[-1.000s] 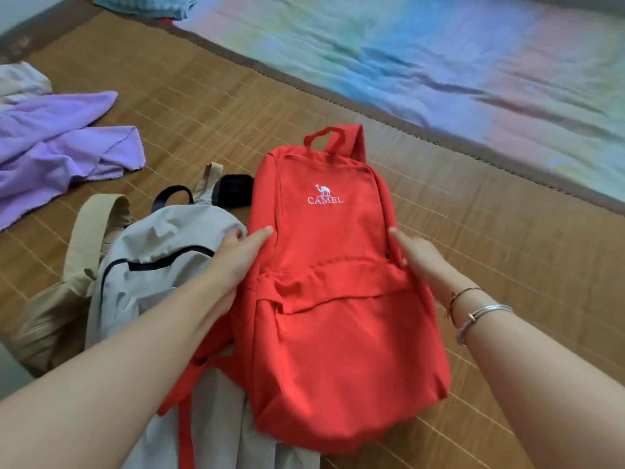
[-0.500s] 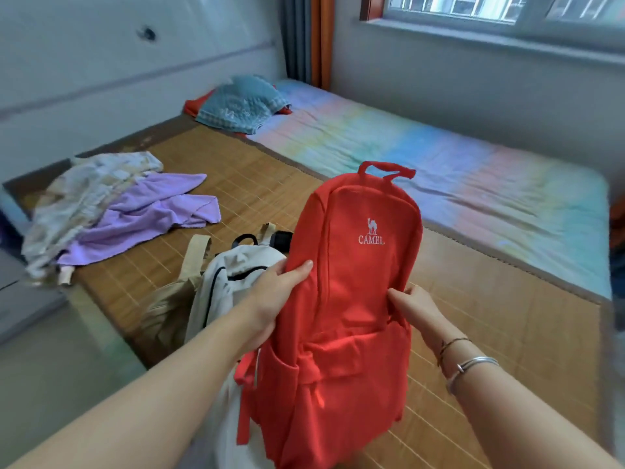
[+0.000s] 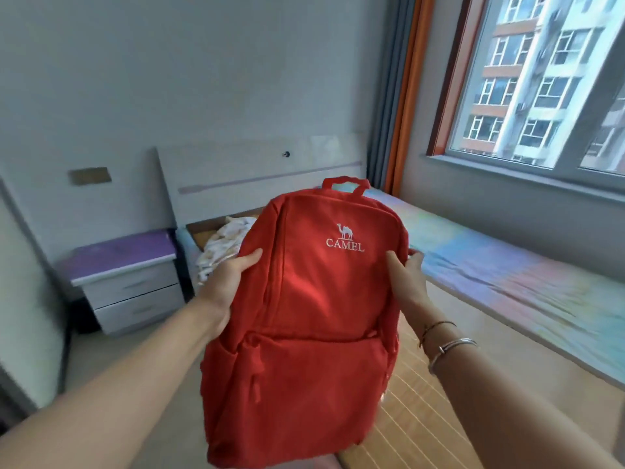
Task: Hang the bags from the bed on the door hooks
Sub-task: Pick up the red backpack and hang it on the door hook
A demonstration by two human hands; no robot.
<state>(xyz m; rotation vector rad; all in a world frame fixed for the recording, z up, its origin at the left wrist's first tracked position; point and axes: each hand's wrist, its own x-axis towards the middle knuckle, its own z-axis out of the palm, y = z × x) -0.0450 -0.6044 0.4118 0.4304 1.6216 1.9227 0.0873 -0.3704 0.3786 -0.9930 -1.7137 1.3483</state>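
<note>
Red backpack [image 3: 314,319] is off the bed [image 3: 507,282], held upright in the air at chest height in front of the person, front panel toward the camera, white camel logo and "CAMEL" lettering legible. Left hand [image 3: 230,286] clamps the bag's left edge, thumb across the front, remaining fingers behind the fabric and hidden. Right hand [image 3: 404,275] clamps the right edge the same way, thumb forward, fingers wrapped behind. Progress judgement: early; this bag is picked up but not hung, and neither door nor hooks are in view, so carrying and hanging remain; other bags cannot be seen from here. Bag material: soft matte woven cloth, slack and apparently near empty, creasing under the grip; rounded-rectangle body, sewn front pocket, small loop handle [image 3: 345,184] at top, the likely hanging point. Beyond: bamboo slat mat [image 3: 416,418] with ribbed surface, pastel crumpled sheet, flat grey headboard [image 3: 236,177], boxy nightstand [image 3: 128,282] with purple top, window [image 3: 541,79] at right.
</note>
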